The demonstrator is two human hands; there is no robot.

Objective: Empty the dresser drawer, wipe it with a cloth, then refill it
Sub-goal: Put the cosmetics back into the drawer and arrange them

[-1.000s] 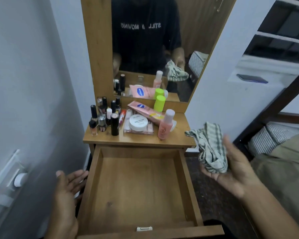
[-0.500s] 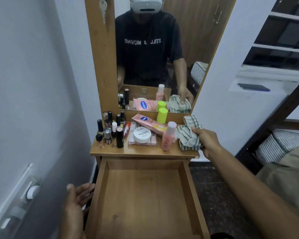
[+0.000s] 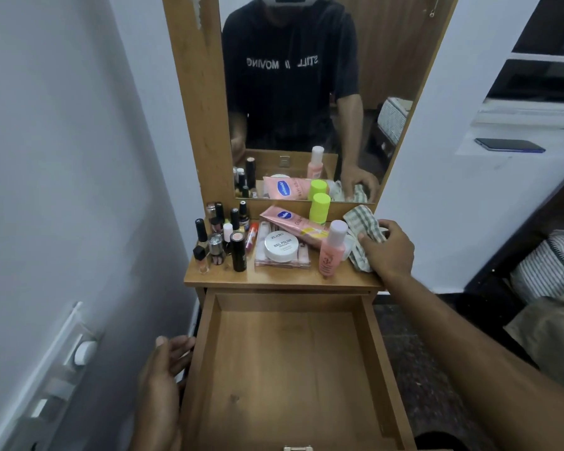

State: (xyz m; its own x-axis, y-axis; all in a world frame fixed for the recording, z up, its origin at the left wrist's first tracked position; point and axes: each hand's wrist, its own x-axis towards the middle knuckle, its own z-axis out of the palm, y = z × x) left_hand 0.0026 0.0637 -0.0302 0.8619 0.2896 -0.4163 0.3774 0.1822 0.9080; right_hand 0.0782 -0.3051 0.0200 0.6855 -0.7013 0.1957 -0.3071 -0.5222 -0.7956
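**Drawer stands empty, cloth rests on the tabletop under the right hand**

The light-brown wooden dresser drawer is pulled out toward the near edge of the scene, its bare floor showing with nothing in it. A small metal latch sits at the middle of its near front edge.

The right hand reaches to the far right corner of the wooden tabletop, lying palm down on the green-and-white checked cloth, fingers curled loosely over the crumpled fabric and touching it. The cloth lies on the tabletop, just right of the pink bottle with a pale lilac cap.

The left hand is open, fingers spread and relaxed, just beside the drawer's left wall at the outside; whether it touches the wood cannot be told.

The drawer's contents stand on the tabletop. At the left is a cluster of small dark-capped nail polish bottles, with a black cylindrical lipstick tube at its near right. In the middle a round white jar labelled nail polish sits on a flat clear plastic case. Behind lies a pink squeeze tube with a blue oval logo, and a lime-green capped bottle stands upright against the base of the wood-framed mirror.
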